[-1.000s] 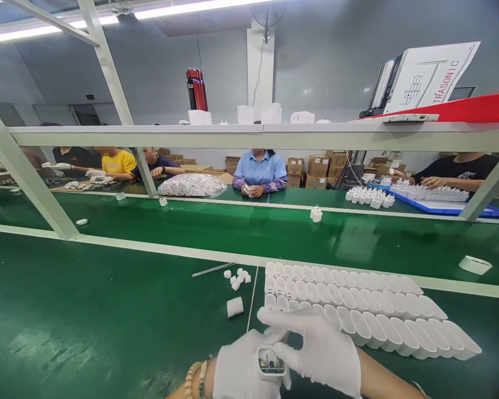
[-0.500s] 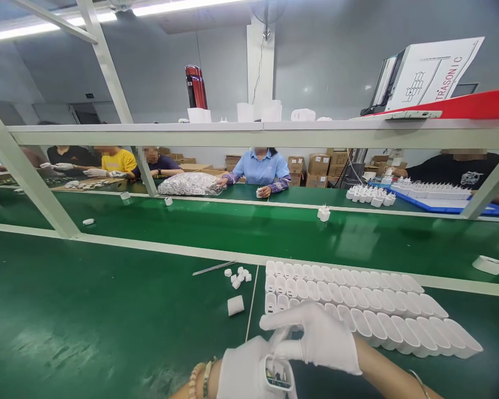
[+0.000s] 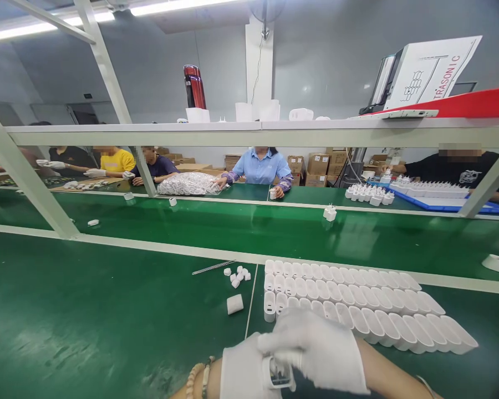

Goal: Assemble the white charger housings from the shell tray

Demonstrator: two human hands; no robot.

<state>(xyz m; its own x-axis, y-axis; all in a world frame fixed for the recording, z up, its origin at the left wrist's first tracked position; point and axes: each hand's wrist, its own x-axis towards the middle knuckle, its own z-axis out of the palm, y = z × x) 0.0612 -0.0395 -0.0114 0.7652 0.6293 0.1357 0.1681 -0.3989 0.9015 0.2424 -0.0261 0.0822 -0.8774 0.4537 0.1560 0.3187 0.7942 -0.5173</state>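
Low in the head view, my left hand [image 3: 243, 368], in a white glove, is closed around a white plastic charger housing [image 3: 291, 382]. The open end of the housing faces me, with dark and shiny parts inside. My right hand [image 3: 320, 346], also gloved, reaches over from the right, its fingers curled against the same housing. Its fingertips are partly hidden and slightly blurred. Just beyond stand rows of white open-topped housings [image 3: 370, 324]. A white cylindrical roll [image 3: 235, 304] and several small white pieces [image 3: 235, 282] lie left of them.
Tweezers [image 3: 213, 267] rest near the ledge. Beyond it, a green conveyor belt [image 3: 216, 224] carries a white plug piece [image 3: 330, 213] and other white parts. A shelf [image 3: 170, 136] on slanted posts spans the view. Co-workers sit opposite, near a plastic bag [image 3: 187, 183] and a blue tray [image 3: 432, 206].
My right hand has lowered onto the housing, and its stretched index finger has curled in. Pieces on the belt have shifted right. The co-worker in blue has moved a hand holding a white piece rightward.
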